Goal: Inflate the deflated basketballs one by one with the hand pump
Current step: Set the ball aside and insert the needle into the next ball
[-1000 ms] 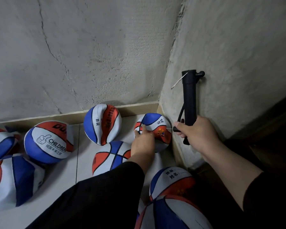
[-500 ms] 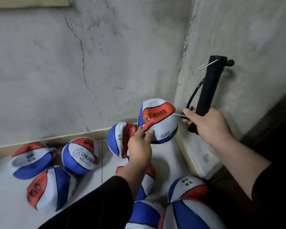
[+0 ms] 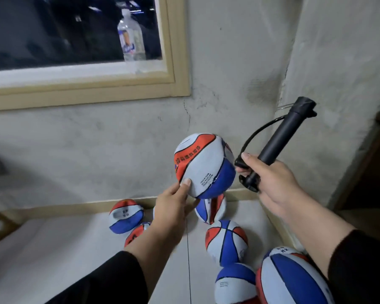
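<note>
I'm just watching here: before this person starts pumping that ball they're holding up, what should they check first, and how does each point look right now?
1. Ball held firmly: ok. The left hand grips the raised basketball from below, thumb on its side.
2. Pump in hand: ok. The right hand holds the black hand pump near its lower end.
3. Needle seated in the valve: cannot tell. The hose end meets the ball's right side, but the joint is hidden.
4. Hose free of kinks: ok. The black hose loops smoothly.
5. A hand free to work the pump handle: not ok. Both are occupied.
6. Ball needs air: ok. Its side looks dented.
</note>
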`<state>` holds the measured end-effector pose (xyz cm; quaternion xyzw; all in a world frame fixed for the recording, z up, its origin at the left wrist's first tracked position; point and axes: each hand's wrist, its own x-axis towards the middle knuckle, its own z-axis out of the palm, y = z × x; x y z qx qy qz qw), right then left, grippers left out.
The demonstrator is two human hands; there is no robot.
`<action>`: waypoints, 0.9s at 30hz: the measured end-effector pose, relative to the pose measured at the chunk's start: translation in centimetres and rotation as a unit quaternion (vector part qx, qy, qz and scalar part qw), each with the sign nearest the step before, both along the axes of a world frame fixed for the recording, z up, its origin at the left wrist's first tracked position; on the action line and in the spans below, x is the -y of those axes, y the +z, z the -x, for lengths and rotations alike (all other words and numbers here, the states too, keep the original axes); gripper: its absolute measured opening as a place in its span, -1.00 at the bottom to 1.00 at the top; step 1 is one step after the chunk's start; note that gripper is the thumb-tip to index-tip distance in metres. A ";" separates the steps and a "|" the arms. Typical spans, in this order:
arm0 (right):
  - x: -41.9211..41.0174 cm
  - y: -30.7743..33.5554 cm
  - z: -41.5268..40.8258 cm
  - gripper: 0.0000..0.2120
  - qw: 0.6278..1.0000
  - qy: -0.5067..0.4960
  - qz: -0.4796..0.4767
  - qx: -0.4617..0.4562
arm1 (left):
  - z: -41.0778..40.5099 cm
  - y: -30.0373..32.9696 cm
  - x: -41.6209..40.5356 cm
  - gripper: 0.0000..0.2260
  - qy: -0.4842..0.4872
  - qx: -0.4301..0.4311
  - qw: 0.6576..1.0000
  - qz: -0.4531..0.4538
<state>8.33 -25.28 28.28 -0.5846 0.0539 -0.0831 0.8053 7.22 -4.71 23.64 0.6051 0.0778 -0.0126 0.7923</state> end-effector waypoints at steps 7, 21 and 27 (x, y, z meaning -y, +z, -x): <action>-5.5 8.1 7.0 -0.77 0.996 0.020 -0.052 0.072 | 7.6 8.5 -5.9 -0.75 -0.014 0.043 0.999 0.020; -10.6 7.1 12.0 -0.87 0.997 0.066 -0.010 0.045 | 12.5 8.7 -7.3 -0.47 0.047 0.147 0.962 -0.226; -11.8 5.9 11.3 -0.91 0.998 0.053 -0.030 0.017 | 11.0 7.3 -8.2 -0.43 0.098 0.150 0.942 -0.284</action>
